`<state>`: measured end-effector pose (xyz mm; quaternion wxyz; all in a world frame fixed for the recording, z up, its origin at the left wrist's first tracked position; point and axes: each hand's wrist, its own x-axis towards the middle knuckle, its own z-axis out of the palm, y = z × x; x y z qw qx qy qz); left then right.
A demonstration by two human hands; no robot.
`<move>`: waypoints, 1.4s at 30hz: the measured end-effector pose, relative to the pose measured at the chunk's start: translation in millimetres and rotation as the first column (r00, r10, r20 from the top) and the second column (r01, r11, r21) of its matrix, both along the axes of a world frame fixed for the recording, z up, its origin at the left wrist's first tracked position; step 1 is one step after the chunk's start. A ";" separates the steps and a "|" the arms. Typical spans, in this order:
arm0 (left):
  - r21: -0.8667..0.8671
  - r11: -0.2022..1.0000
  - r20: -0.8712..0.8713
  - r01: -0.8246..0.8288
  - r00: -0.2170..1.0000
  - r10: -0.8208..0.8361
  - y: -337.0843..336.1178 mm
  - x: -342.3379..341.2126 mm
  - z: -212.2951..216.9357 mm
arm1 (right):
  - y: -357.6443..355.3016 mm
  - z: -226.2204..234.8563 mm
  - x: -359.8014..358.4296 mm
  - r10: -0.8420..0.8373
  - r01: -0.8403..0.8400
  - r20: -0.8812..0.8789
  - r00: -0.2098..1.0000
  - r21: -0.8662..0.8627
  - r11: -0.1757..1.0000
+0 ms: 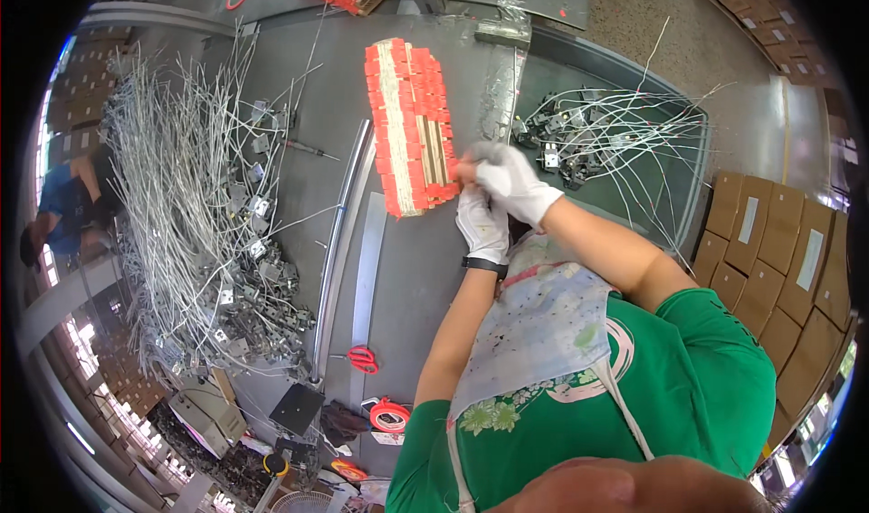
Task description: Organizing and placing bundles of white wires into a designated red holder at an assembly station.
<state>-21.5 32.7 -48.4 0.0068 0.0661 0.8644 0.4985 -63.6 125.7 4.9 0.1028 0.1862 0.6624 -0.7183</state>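
My left hand [482, 226] and my right hand [514, 181], both in white fingertip-less gloves, meet in front of my chest. Their fingers are closed together in a pinch, and whatever is between them is too small and blurred to make out. The right hand partly covers the left one's fingers. Just beyond the fingertips, at its near right end, lies a long stack of flat strips [405, 128] bound with red tape. Pale edges run along its left part, and brown strips show at the right.
On the left is a big heap of white cables [181, 196] with small metal-and-black parts. A green-grey bin [625, 213] at right holds more cabled parts. A metal rail [342, 232], red scissors [363, 359], a red tape roll [389, 416] and a screwdriver [308, 148] lie around. Cartons [769, 251] stand at right.
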 end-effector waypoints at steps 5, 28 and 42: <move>-0.172 0.983 -0.103 0.065 0.991 -0.083 3.2 -2.8 4.8 | 50.6 -29.5 35.7 -0.246 0.304 0.207 0.947 -0.328 0.894; 0.079 0.996 -0.219 0.040 0.975 -0.022 -16.0 8.8 58.0 | 16.7 12.4 50.7 -0.221 0.197 -0.118 0.968 -0.184 0.963; 0.335 0.941 0.090 -0.037 0.996 0.007 -88.6 51.7 107.5 | -54.7 62.3 91.4 -0.361 0.187 -0.342 0.867 -0.449 0.874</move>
